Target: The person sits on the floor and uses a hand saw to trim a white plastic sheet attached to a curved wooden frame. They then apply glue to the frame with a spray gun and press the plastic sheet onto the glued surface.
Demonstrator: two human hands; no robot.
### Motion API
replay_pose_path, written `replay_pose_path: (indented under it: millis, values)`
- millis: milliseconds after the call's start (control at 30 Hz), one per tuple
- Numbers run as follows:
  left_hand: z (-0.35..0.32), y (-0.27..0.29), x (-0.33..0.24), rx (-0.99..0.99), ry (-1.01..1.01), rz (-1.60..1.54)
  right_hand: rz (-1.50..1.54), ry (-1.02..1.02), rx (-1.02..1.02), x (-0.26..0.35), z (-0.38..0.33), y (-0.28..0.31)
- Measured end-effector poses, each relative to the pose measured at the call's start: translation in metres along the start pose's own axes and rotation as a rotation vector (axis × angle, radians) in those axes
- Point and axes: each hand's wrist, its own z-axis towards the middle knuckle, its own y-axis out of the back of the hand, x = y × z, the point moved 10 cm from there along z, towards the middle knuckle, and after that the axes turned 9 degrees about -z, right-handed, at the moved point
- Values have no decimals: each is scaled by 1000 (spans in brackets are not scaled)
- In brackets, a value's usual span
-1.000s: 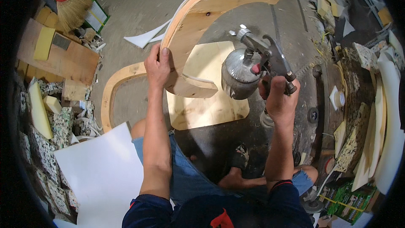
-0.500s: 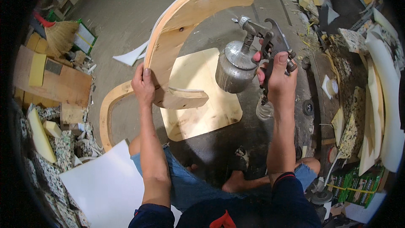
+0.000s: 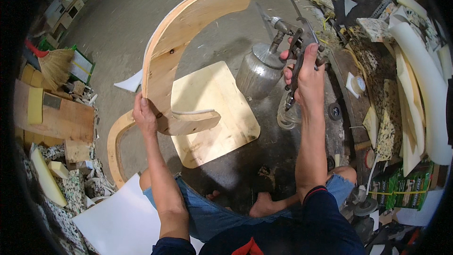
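Note:
My left hand (image 3: pixel 145 115) grips a curved plywood frame piece (image 3: pixel 163 56) at its lower left bend, holding it upright with the broad arc rising to the far side. In my right hand (image 3: pixel 307 75) is a metal spray gun (image 3: pixel 297 42), fingers wrapped round its handle and trigger. A silver cup (image 3: pixel 258 73) hangs under the gun's front. The nozzle points left toward the inner side of the arc, apart from it. Beneath the frame piece lies a flat, rounded plywood board (image 3: pixel 212 123). Left of my left hand is another curved wooden part (image 3: pixel 114 146).
A white sheet (image 3: pixel 115 219) lies at lower left beside foam scraps (image 3: pixel 49 179). At far left are a straw broom (image 3: pixel 56 68) and a wooden panel (image 3: pixel 56 113). Foam sheets (image 3: pixel 415 108) and offcuts pile up on the right. A clear round container (image 3: pixel 286 118) stands below the gun.
The curved frame piece and my left hand have moved left. The spray gun now sits to the right of the arc's far end, with a wider gap. My view has shifted slightly.

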Motion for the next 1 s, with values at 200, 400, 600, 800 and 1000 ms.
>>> replay_pose_path:
  millis: [200,400,600,800,1000]
  values:
    - [-1,-1,-4,14,25,10,3,-35,-56,-10,6,11]
    - [-1,-3,-7,38,15,-67,-166,-49,-121,-34,13,15]
    - [1,-7,1,40,45,-102,-257,40,1,-30,-2,11]
    - [0,-10,-8,40,44,-24,-115,77,51,-11,-30,22]
    - [0,-14,-12,44,60,-55,-350,75,-99,-20,-3,31]
